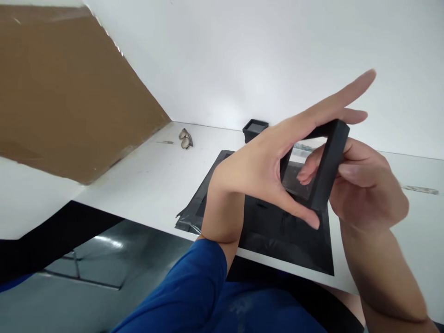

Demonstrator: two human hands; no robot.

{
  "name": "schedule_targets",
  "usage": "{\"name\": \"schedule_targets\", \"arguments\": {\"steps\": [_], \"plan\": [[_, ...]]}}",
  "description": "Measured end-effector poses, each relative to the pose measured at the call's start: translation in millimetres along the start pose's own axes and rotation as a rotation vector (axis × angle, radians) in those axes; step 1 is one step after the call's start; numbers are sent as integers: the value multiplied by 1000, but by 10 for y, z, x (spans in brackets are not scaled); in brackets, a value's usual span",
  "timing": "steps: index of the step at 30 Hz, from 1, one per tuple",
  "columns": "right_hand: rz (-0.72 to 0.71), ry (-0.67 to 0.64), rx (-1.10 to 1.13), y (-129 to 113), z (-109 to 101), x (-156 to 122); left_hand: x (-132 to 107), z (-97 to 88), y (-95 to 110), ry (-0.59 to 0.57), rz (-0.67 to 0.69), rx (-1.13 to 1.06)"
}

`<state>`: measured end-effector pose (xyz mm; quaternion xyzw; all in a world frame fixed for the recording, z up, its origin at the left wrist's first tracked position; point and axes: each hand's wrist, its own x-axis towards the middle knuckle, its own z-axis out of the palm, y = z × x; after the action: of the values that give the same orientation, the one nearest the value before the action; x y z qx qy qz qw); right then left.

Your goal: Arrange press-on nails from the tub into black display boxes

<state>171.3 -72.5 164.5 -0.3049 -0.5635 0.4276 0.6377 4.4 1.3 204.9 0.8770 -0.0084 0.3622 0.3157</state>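
A black square frame box (328, 166) with a clear film window is held up above the table between both hands. My left hand (274, 162) pinches its near edge with thumb below and fingers stretched over the top. My right hand (364, 185) grips the frame's right side, thumb on the outer edge and fingertips showing through the window. Under the hands lies a black plastic sheet (277, 231) on the white table (145, 185).
A second small black box (255, 128) stands at the back of the table against the white wall. A pair of small pale objects (185, 138) lies to its left. A brown cardboard panel (69, 92) leans at the far left. The table's near edge runs diagonally above a grey floor.
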Motion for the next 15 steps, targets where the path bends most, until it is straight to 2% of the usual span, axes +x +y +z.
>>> {"name": "schedule_targets", "arguments": {"steps": [2,5,6,8,9,10,11,12,15], "plan": [[-18,-47,-1,-33,-10,-13,-20,51,17,41,-2,-14],[-35,-137,-13,-64,-32,-31,-64,114,47,280,-28,-13],[-25,-160,-16,-64,-39,-33,-75,115,55,314,-21,18],[-5,-191,5,-51,-55,-29,-81,77,66,14,-17,37],[-1,-197,26,-40,-62,-23,-77,43,66,-94,-11,47],[-1,-203,48,-30,-70,-17,-69,5,63,-150,-12,49],[-3,-206,66,-21,-77,-11,-58,-32,57,-158,-16,33],[-6,-211,74,-14,-82,-7,-44,-63,52,-115,-34,-2],[-13,-236,69,-18,-73,-16,5,-87,70,70,-159,-201]]}}
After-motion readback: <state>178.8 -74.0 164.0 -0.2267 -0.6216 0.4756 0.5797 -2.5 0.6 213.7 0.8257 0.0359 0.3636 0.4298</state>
